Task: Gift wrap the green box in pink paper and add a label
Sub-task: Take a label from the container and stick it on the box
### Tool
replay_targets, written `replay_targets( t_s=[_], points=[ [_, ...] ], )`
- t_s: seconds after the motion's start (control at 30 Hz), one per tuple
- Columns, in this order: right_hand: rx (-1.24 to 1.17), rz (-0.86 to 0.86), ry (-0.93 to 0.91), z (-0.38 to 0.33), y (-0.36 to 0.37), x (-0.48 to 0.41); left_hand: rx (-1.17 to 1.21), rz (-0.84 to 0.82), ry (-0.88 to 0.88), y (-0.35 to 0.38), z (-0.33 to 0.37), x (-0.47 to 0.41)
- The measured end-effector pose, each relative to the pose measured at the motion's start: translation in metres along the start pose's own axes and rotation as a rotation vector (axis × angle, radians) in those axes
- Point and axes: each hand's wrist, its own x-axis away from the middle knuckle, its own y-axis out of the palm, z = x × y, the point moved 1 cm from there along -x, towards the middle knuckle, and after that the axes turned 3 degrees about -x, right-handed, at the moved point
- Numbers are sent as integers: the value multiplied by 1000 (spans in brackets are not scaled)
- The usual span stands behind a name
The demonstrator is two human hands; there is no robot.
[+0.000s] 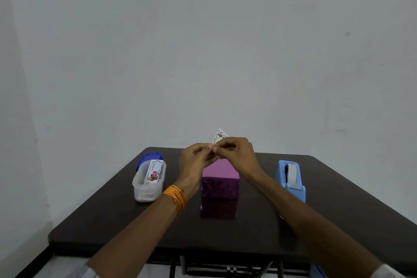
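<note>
Item: wrapped box [220, 184], pink, stood mid-counter [112, 216]. Label [219, 136] held above it, pinched by left hand [196, 158] and right hand [237, 153], each grip pressed together. Risk: the sticker could curl onto itself or land crooked.

The two hands hide most of the label [219, 136] and the far end of the pink box [220, 177]. The label's print is too small to read.
</note>
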Motion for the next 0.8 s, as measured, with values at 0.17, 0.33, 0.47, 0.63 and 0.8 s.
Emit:
replay_targets(
  t_s=[0.17, 0.33, 0.47, 0.63, 0.8],
  points=[
    [-103, -40, 36, 5, -7, 2, 77, 34, -53, 3, -3, 2],
    [-143, -90, 59, 9, -12, 3, 61, 18, -45, 5, -6, 4],
    [-137, -49, 53, 10, -14, 5, 51, -8, -36, 7, -8, 4],
    [-145, 25, 20, 9, -18, 9, 64, -65, -26, 10, -8, 6],
    [-118, 71, -25, 14, -23, 13, 54, -119, -17, 13, -6, 10]
  ],
)
